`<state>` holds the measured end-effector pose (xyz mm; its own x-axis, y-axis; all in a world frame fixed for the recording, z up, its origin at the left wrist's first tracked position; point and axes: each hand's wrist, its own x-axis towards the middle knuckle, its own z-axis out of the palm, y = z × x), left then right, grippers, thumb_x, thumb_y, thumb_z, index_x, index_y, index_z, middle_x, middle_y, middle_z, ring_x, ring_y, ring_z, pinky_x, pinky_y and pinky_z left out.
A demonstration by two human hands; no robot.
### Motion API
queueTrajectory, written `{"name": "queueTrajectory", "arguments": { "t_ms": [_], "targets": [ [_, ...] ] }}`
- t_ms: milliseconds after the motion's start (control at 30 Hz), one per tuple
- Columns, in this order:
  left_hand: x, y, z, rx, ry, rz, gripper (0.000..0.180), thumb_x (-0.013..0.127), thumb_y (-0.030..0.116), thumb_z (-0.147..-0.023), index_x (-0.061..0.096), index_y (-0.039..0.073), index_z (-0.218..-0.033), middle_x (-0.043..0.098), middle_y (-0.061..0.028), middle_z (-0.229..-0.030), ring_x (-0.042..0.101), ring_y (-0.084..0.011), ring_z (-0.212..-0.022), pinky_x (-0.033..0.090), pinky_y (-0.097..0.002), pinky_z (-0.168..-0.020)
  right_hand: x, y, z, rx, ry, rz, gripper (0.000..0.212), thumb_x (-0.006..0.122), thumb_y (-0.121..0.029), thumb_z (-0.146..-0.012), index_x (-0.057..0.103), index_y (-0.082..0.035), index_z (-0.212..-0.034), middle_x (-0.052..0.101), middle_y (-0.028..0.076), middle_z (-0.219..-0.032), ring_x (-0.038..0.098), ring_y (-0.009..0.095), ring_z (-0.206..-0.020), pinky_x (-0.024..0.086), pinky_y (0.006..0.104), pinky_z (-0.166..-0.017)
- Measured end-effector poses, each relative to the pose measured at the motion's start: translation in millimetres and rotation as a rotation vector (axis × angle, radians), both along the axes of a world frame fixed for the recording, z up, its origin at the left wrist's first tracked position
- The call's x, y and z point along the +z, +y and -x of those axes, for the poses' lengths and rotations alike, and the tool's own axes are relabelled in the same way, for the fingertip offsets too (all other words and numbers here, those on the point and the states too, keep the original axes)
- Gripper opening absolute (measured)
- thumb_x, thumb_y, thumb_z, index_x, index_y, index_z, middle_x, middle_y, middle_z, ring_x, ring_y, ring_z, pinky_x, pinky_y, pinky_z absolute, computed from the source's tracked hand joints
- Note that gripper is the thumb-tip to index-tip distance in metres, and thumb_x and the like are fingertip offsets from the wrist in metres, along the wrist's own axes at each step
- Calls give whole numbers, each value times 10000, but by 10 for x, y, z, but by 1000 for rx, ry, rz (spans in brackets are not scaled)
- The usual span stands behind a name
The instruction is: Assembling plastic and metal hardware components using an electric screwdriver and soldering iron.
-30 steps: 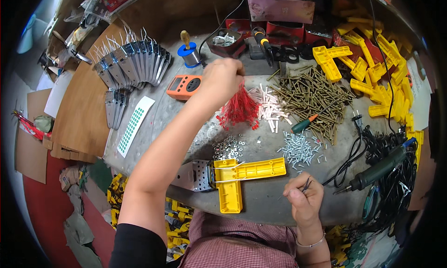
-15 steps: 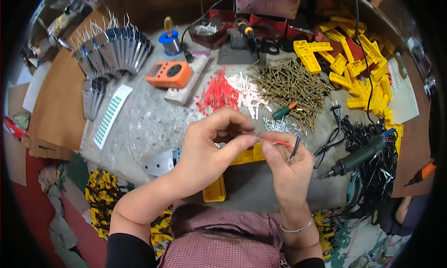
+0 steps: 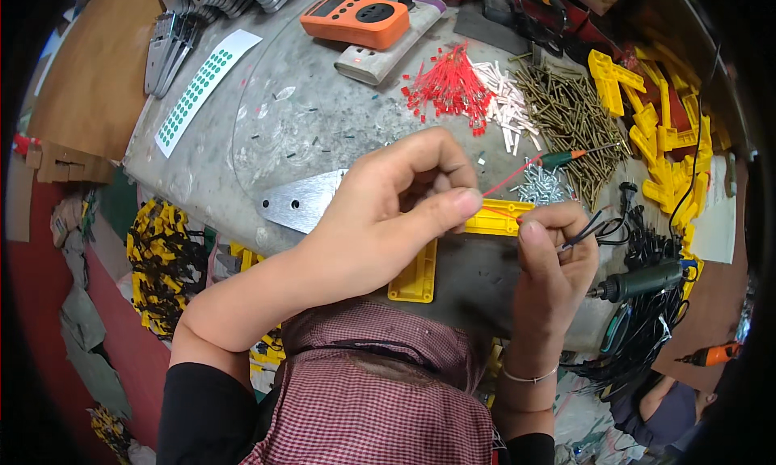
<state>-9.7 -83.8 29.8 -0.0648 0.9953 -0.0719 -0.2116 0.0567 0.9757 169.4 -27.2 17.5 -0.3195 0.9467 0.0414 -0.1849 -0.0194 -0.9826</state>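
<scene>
My left hand (image 3: 408, 210) pinches a thin red wire (image 3: 517, 172) between thumb and forefinger; the wire's free end slants up to the right. My right hand (image 3: 556, 251), a little apart on the right, has its thumb pressed to its fingers on a black cord (image 3: 584, 235). A bit of red shows at that thumb tip; whether it joins the wire is unclear. Beneath the hands lies a yellow plastic housing (image 3: 495, 221), partly covered by my fingers. Left of my left hand rests a tapered metal plate (image 3: 301, 200) with holes, its right end hidden.
Beyond the hands lie piles of red-tipped wires (image 3: 453, 85), white sleeves (image 3: 509, 109), brass-coloured screws (image 3: 558, 101) and small silver screws (image 3: 540, 186), with a green-handled screwdriver (image 3: 558, 158). An orange meter (image 3: 356, 22) rests on a power strip (image 3: 384, 57). At right: yellow housings (image 3: 647, 133), a power screwdriver (image 3: 647, 281).
The view has shifted, so the bench sits farther up and more to the right side. My hands have drawn slightly apart, and the red wire now points upward beyond my left fingertips.
</scene>
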Motion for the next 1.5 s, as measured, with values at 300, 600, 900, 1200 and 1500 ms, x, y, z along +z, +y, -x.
{"name": "queueTrajectory", "arguments": {
  "t_ms": [300,600,900,1200,1500],
  "targets": [
    [-43,-179,169,3,481,-257,345,770,21,-722,658,21,-1048,654,-74,-857,648,-168,-767,513,-283,-688,25,-60,63,137,-443,-277,96,721,5,-804,649,-6,-867,404,-93,-567,281,-15,-511,209,185,-471],
    [-127,-245,373,176,828,-290,68,659,-16,-793,660,-14,-861,617,-103,-757,615,-226,-692,475,-315,-605,-94,-108,291,373,-829,-604,205,703,-124,-811,698,-110,-1015,561,52,-576,564,205,-490,416,320,-475],
    [-224,-262,227,146,853,-312,77,664,23,-791,653,31,-867,633,-91,-806,644,-261,-691,512,-327,-590,73,-199,112,330,-903,-473,87,678,-11,-782,680,3,-868,624,102,-671,563,147,-544,429,269,-534],
    [-231,-166,146,-4,1033,-263,97,661,92,-786,650,44,-870,667,-100,-795,657,-289,-698,524,-372,-597,-71,-142,133,210,-721,-790,202,688,24,-753,699,-34,-947,624,93,-697,587,201,-555,461,284,-521],
    [-255,-156,143,4,890,-300,86,664,74,-786,646,28,-857,670,-111,-809,655,-303,-708,524,-379,-610,-79,-113,135,193,-724,-744,181,690,12,-768,681,-43,-939,628,104,-725,620,229,-597,487,307,-557]
  ]
}}
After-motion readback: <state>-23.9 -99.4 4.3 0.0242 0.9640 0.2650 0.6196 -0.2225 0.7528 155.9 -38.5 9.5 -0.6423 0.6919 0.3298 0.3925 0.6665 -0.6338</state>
